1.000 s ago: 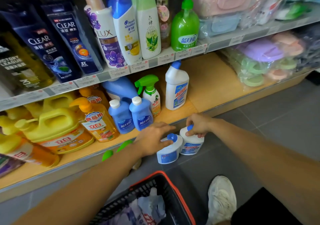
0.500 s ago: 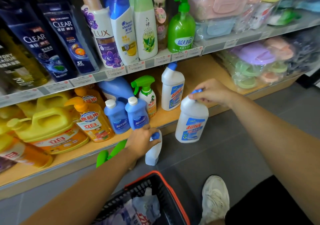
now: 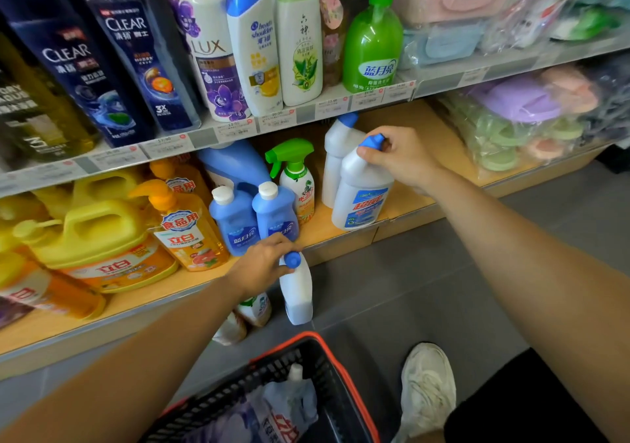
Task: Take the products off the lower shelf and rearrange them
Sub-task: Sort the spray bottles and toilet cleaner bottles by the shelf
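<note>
Two white plastic cleaner bottles with blue caps are in play. The right hand (image 3: pixel 402 156) is clamped around the neck of the white bottle with the blue and red label (image 3: pixel 361 194), fingers curled right under its cap. That bottle stands upright at the front edge of the wooden lower shelf (image 3: pixel 419 204), just in front of a third white bottle of the same kind (image 3: pixel 335 156) standing further back. I can't tell if its base is fully resting on the wood.

The left hand (image 3: pixel 262 265) is closed around the top of the other white blue-capped bottle (image 3: pixel 298 292), which hangs below the shelf edge, over the grey tiled floor (image 3: pixel 426 282), roughly upright.

On the shelf between the hands sit two small blue bottles with white caps (image 3: pixel 254 217) and a white spray bottle with a green trigger (image 3: pixel 295 177). Further left, yellow and orange detergent jugs (image 3: pixel 102 234). A black shopping basket with a red rim (image 3: pixel 306 384) sits down by a white sneaker (image 3: pixel 426 388).
</note>
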The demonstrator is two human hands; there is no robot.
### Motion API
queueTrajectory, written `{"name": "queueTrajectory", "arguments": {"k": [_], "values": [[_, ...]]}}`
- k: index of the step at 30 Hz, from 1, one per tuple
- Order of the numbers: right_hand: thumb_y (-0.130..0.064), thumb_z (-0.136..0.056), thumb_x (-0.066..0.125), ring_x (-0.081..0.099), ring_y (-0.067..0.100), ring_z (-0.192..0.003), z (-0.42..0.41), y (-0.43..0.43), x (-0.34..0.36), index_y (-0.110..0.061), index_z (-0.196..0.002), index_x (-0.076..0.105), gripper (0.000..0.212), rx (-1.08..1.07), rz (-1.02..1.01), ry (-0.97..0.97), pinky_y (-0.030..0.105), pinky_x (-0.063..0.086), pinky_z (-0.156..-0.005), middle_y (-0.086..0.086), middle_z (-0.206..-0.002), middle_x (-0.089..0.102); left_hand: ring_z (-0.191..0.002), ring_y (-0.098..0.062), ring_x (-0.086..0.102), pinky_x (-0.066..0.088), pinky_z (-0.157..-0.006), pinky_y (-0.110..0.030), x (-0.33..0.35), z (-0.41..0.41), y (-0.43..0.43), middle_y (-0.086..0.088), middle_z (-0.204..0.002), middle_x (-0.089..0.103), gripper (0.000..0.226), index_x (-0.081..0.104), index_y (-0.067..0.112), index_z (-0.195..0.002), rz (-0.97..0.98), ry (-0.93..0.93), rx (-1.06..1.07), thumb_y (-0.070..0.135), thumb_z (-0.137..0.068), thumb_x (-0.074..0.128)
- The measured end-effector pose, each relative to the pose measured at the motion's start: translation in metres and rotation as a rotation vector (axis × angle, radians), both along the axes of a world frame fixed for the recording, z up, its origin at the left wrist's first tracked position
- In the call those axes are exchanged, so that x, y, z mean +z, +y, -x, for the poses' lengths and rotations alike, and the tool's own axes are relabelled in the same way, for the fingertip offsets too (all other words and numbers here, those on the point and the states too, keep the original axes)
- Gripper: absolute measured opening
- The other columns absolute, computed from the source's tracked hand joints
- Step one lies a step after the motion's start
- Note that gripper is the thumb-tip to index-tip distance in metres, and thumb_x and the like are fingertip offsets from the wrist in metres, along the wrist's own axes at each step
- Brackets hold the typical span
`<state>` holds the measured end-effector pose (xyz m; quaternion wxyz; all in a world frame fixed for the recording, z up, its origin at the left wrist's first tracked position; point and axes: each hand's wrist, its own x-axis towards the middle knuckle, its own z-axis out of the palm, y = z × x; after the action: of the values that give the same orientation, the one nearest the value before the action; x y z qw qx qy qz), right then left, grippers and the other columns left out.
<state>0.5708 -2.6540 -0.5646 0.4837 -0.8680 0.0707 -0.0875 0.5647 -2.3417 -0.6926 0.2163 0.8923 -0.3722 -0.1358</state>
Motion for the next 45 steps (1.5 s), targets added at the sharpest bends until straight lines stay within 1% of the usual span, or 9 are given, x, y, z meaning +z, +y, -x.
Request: {"name": "queueTrajectory", "arguments": {"k": [3, 7, 11, 17, 26, 32, 37, 41, 45], "values": [[-0.034, -0.081, 0.079, 0.056, 0.014, -0.084, -0.001, 0.004, -0.011, -0.018, -0.11, 0.065, 0.036, -0.085, 0.041, -0.015, 0.031, 0.048, -0.075, -0.002, -0.093, 0.058, -0.113, -0.021, 0.059, 0.052, -0.096, -0.038, 0.0, -0.005, -0.001, -0.001, -0.124, 0.062, 0.044, 0.066, 0.021, -0.128, -0.037, -0.05, 0.011, 0.031, -0.087, 0.078], [-0.03, -0.067, 0.091, 0.059, 0.019, -0.113, 0.013, 0.002, -0.047, -0.028, -0.133, 0.05, 0.078, -0.108, 0.033, 0.118, 0.041, 0.056, -0.091, 0.001, -0.125, 0.056, -0.092, -0.019, 0.061, 0.044, -0.069, -0.027, -0.008, 0.004, -0.009, 0.002, -0.102, 0.063, 0.044, 0.067, 0.02, -0.106, -0.042, -0.16, 0.074, 0.054, -0.081, 0.077], [-0.026, -0.066, 0.092, 0.056, 0.008, -0.111, 0.014, 0.011, -0.082, -0.037, -0.148, 0.027, 0.105, -0.204, -0.013, 0.097, 0.033, 0.054, -0.088, -0.018, -0.127, 0.053, -0.094, -0.017, 0.06, 0.051, -0.076, -0.032, -0.016, 0.013, -0.015, 0.005, -0.103, 0.065, 0.048, 0.065, 0.022, -0.107, 0.034, -0.05, 0.098, 0.057, -0.079, 0.079], [-0.028, -0.066, 0.092, 0.062, 0.01, -0.103, -0.009, 0.013, -0.095, -0.037, -0.134, 0.033, 0.091, -0.255, 0.026, 0.013, 0.036, 0.058, -0.084, -0.016, -0.117, 0.058, -0.114, -0.018, 0.058, 0.046, -0.091, -0.03, -0.033, 0.02, -0.014, 0.004, -0.131, 0.062, 0.066, 0.051, 0.031, -0.132, -0.005, 0.135, 0.094, 0.031, -0.076, 0.086], [-0.025, -0.067, 0.091, 0.061, 0.02, -0.115, -0.05, 0.009, -0.093, -0.03, -0.142, 0.03, 0.096, -0.274, 0.028, 0.018, 0.047, 0.056, -0.091, -0.003, -0.13, 0.058, -0.105, -0.017, 0.063, 0.053, -0.092, -0.041, -0.034, 0.029, -0.016, 0.007, -0.117, 0.069, 0.056, 0.059, 0.027, -0.121, 0.1, 0.165, 0.15, 0.027, -0.073, 0.089], [-0.021, -0.073, 0.088, 0.06, 0.016, -0.119, -0.047, -0.001, -0.091, -0.025, -0.156, 0.018, 0.109, -0.253, -0.197, 0.187, 0.043, 0.055, -0.095, -0.004, -0.134, 0.059, -0.098, -0.014, 0.063, 0.052, -0.083, -0.032, -0.012, 0.033, -0.023, 0.013, -0.107, 0.067, 0.058, 0.063, 0.027, -0.122, 0.137, 0.145, 0.172, 0.031, -0.071, 0.09], [-0.008, -0.083, 0.078, 0.069, 0.02, -0.103, -0.004, -0.018, -0.084, -0.02, -0.121, 0.062, 0.043, -0.034, -0.258, 0.534, 0.043, 0.061, -0.085, 0.004, -0.12, 0.068, -0.093, -0.01, 0.065, 0.054, -0.078, -0.027, 0.029, 0.024, -0.03, 0.013, -0.105, 0.069, 0.056, 0.065, 0.029, -0.117, 0.259, 0.11, 0.217, 0.04, -0.069, 0.091], [0.003, -0.079, 0.076, 0.059, 0.018, -0.12, 0.021, -0.02, -0.072, -0.029, -0.13, 0.06, 0.062, 0.381, -0.339, 0.805, 0.053, 0.05, -0.1, -0.001, -0.131, 0.064, -0.089, -0.005, 0.066, 0.053, -0.076, -0.026, 0.063, 0.014, -0.046, 0.015, -0.097, 0.071, 0.055, 0.065, 0.036, -0.111, 0.393, 0.102, 0.274, 0.037, -0.064, 0.095], [-0.006, -0.07, 0.087, 0.059, 0.015, -0.12, 0.032, 0.0, -0.061, -0.038, -0.126, 0.059, 0.07, 0.399, -0.26, 0.652, 0.055, 0.05, -0.098, -0.011, -0.125, 0.067, -0.089, -0.018, 0.071, 0.058, -0.077, -0.039, 0.092, 0.001, -0.069, 0.003, -0.098, 0.075, 0.054, 0.068, 0.019, -0.109, 0.511, 0.134, 0.308, 0.027, -0.063, 0.096]]}}
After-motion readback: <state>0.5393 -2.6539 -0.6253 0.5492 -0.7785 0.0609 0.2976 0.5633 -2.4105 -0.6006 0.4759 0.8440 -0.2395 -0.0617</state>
